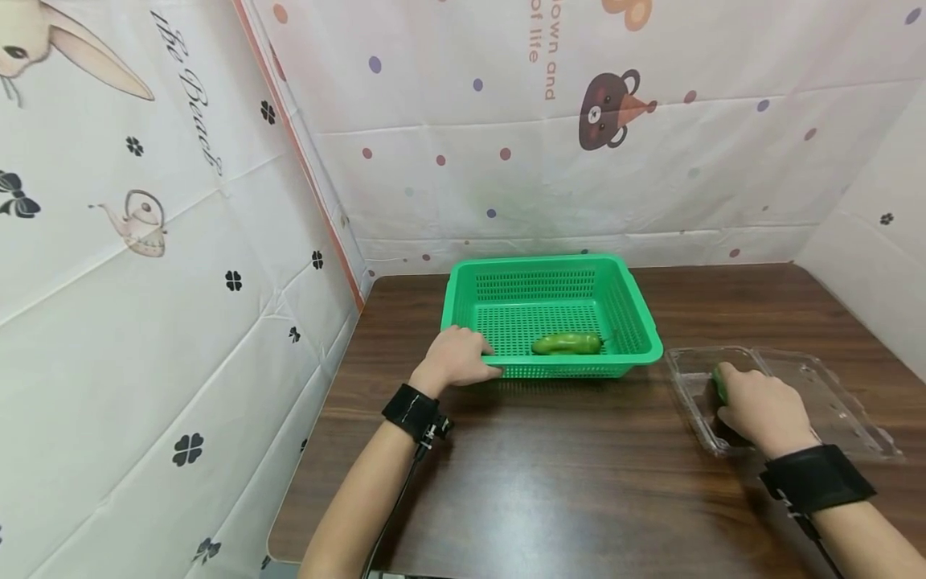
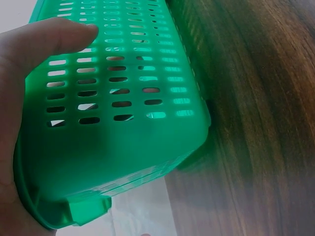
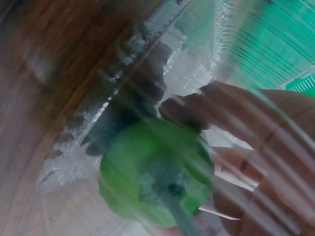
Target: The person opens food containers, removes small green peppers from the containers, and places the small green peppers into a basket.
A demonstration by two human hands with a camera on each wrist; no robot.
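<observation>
Head view: we see left hand (image 1: pixel 456 358) grasping near-left corner of green basket (image 1: pixel 637 322) on brown bench (image 1: pixel 550 474), fingers curled over rim. One green pepper (image 1: pixel 567 343) lies inside basket. Right hand (image 1: pixel 763 410) reaches into clear plastic tray (image 1: pixel 832 394) at bench right, second pepper (image 1: pixel 719 384) under its fingers.

Left wrist view: we see thumb (image 2: pixel 54 37) pressed on basket's slotted wall (image 2: pixel 123 98), basket resting on bench (image 2: pixel 256 123).

Right wrist view: through ribbed clear plastic (image 3: pixel 123 88) we see fingers (image 3: pixel 221 108) clasped round second pepper (image 3: pixel 152 167), stem end facing camera.
</observation>
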